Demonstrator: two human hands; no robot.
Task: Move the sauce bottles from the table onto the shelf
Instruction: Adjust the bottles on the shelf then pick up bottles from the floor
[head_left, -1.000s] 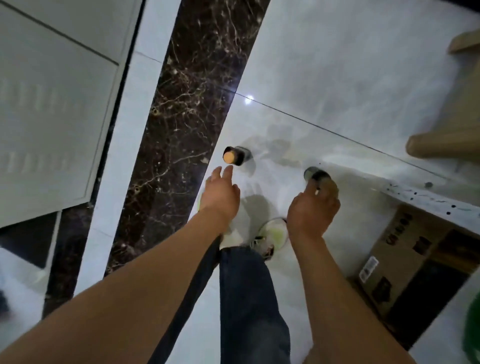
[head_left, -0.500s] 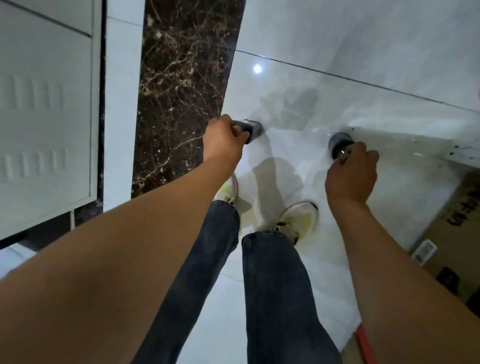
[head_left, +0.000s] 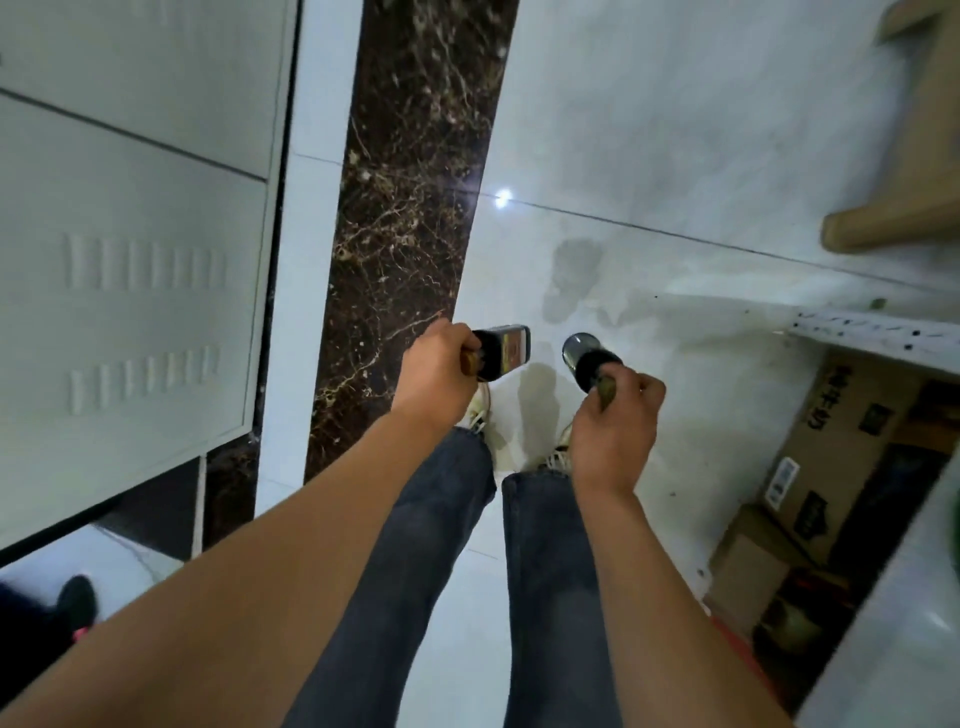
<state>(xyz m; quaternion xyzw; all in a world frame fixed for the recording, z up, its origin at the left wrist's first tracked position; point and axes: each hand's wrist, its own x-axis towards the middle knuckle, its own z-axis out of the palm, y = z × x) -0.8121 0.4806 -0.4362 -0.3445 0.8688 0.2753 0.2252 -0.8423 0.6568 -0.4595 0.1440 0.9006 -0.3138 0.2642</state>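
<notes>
In the head view, both sauce bottles are now seen lifted clear of the white floor tiles, whereas half a second earlier they were only being grasped low down near the floor. The left bottle (head_left: 501, 351), dark with an orange-red label, is held at the centre of the frame by the left hand (head_left: 439, 376), whose fingers are curled round its neck end. The right bottle (head_left: 589, 361), dark with its round base turned toward the upper left, is gripped just beside it by the right hand (head_left: 615, 431), fingers wrapped round its neck. Both forearms are stretched forward and down from the lower edge. Jeans (head_left: 550, 571) and pale shoes are visible beneath the hands. A grey cabinet (head_left: 130, 260) fills the left side, and cardboard boxes (head_left: 831, 467) lie at the lower right.
</notes>
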